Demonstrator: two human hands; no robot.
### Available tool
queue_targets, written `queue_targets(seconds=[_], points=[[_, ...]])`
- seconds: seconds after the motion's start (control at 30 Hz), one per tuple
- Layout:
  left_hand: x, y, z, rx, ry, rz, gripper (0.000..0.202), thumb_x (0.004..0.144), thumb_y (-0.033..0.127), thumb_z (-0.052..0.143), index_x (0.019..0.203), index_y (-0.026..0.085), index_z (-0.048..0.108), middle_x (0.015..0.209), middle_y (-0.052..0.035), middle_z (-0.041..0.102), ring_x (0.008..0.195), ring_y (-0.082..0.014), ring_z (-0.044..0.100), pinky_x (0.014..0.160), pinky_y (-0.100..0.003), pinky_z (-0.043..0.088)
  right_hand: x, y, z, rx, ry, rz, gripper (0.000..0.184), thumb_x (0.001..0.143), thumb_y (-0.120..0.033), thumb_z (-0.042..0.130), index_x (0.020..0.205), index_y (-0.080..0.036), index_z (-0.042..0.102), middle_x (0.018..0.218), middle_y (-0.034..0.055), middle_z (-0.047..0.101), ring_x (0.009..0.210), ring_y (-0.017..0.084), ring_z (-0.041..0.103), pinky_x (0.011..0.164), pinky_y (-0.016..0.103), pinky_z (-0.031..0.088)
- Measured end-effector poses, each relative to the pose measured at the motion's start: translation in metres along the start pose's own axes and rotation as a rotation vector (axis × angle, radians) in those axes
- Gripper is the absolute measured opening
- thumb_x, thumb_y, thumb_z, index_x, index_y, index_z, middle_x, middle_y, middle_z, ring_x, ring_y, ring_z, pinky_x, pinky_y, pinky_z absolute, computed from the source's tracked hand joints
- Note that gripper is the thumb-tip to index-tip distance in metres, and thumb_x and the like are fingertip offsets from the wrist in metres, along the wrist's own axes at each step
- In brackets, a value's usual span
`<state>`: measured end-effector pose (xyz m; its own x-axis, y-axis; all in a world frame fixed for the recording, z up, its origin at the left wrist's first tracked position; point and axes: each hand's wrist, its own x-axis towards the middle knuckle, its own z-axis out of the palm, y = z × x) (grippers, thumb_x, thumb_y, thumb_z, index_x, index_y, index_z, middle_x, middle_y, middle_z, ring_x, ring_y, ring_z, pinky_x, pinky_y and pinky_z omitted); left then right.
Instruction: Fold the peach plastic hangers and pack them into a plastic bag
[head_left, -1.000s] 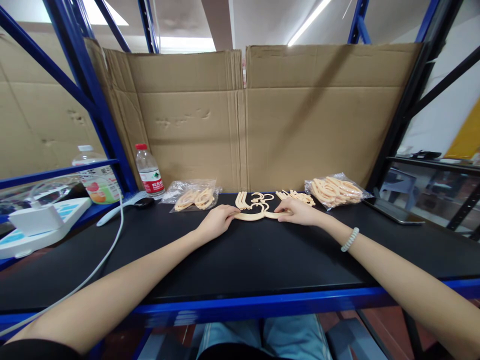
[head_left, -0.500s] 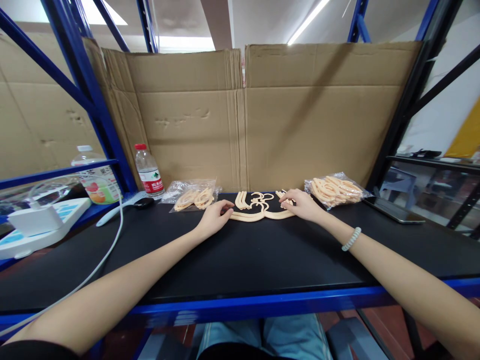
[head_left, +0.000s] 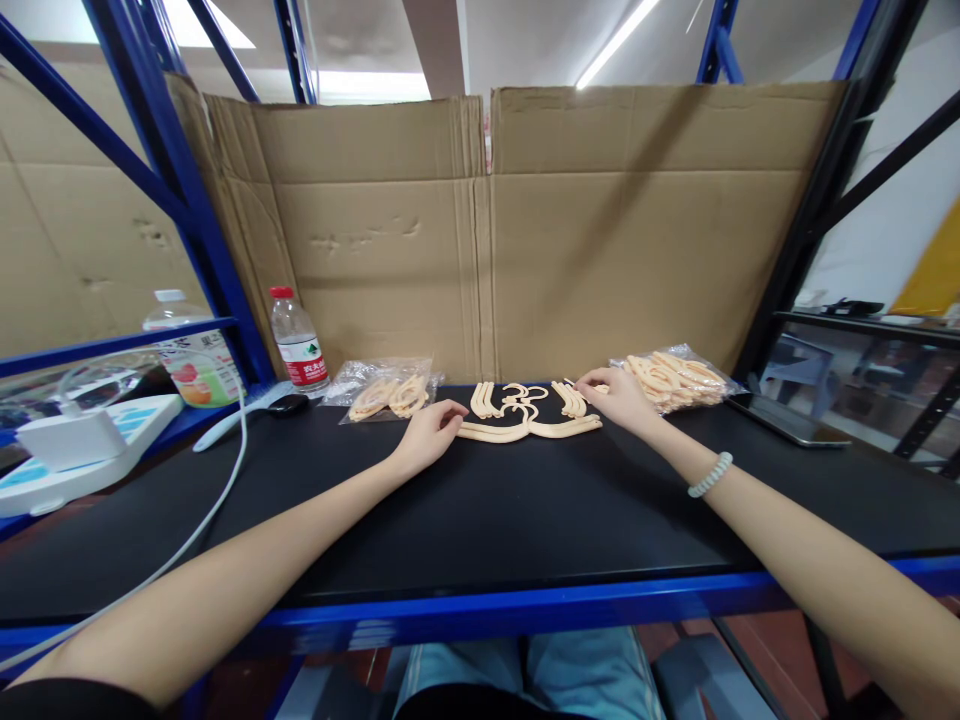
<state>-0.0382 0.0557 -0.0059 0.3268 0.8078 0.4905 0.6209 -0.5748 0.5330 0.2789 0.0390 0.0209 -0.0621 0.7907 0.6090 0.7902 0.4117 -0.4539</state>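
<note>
Where the head view shows the left hand (head_left: 433,434): fingers bent, spacing narrow, tips at the left end of the long curved pieces (head_left: 495,433); cannot tell whether it grips them.
Right hand (head_left: 619,396): thumb and fingers drawn close, just beside the right strips (head_left: 573,400); cannot tell whether anything is held.
Long curved pieces: pale, lying on the black tabletop (head_left: 480,515), two arcs meeting midway between the hands.
Small curls (head_left: 519,412): behind that meeting point, between the left strips (head_left: 484,403) and right strips.
Left bag (head_left: 397,394): clear, pale pieces inside, beyond the left hand.
Right bag (head_left: 679,380): likewise filled, partly behind the right hand.
Bottle (head_left: 301,347): red-capped, upright, before the cardboard (head_left: 375,240).
</note>
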Motion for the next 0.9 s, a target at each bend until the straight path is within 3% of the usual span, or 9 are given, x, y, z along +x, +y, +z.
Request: queue_targets(seconds=[0.27,0.47,0.67,0.9], points=[[-0.0005,0.0002,-0.0001,-0.028,0.011,-0.010,0.021,0.079,0.028,0.048,0.089,0.018,0.063,0.090,-0.0051,0.069,0.088,-0.0200,0.065,0.082,-0.034,0.052,0.0014,0.0053,-0.0052,0.026,-0.031,-0.001,0.023,0.078,-0.025,0.051,0.076,-0.016,0.071,0.082,0.0071,0.073,0.079,0.021,0.065,0.074,0.031,0.048],[-0.0013,0.0046,-0.0031,0.092,0.051,-0.029,0.022,0.073,0.019,0.047,0.086,0.017,0.064,0.085,-0.0048,0.069,0.074,-0.0182,0.063,0.072,-0.032,0.052,0.0017,0.0058,-0.0063,-0.058,-0.089,0.018,0.023,0.078,-0.026,0.051,0.074,-0.016,0.071,0.074,0.0063,0.072,0.069,0.019,0.063,0.064,0.030,0.045],[-0.0016,0.0052,-0.0014,0.056,-0.038,-0.058,0.033,0.058,0.008,0.044,0.085,0.015,0.062,0.083,-0.0036,0.067,0.060,-0.0134,0.059,0.062,-0.027,0.050,0.0020,0.0080,-0.0068,-0.076,-0.111,0.037,0.023,0.078,-0.025,0.051,0.074,-0.016,0.071,0.075,0.0060,0.072,0.069,0.019,0.062,0.064,0.029,0.044],[-0.0027,0.0035,0.0009,0.155,-0.030,0.038,0.028,0.061,0.015,0.053,0.087,0.016,0.063,0.082,-0.0040,0.062,0.069,-0.0162,0.058,0.067,-0.029,0.050,0.0022,0.0092,-0.0067,-0.087,-0.140,0.036,0.022,0.078,-0.024,0.051,0.075,-0.016,0.071,0.074,0.0061,0.072,0.069,0.018,0.063,0.064,0.028,0.044]])
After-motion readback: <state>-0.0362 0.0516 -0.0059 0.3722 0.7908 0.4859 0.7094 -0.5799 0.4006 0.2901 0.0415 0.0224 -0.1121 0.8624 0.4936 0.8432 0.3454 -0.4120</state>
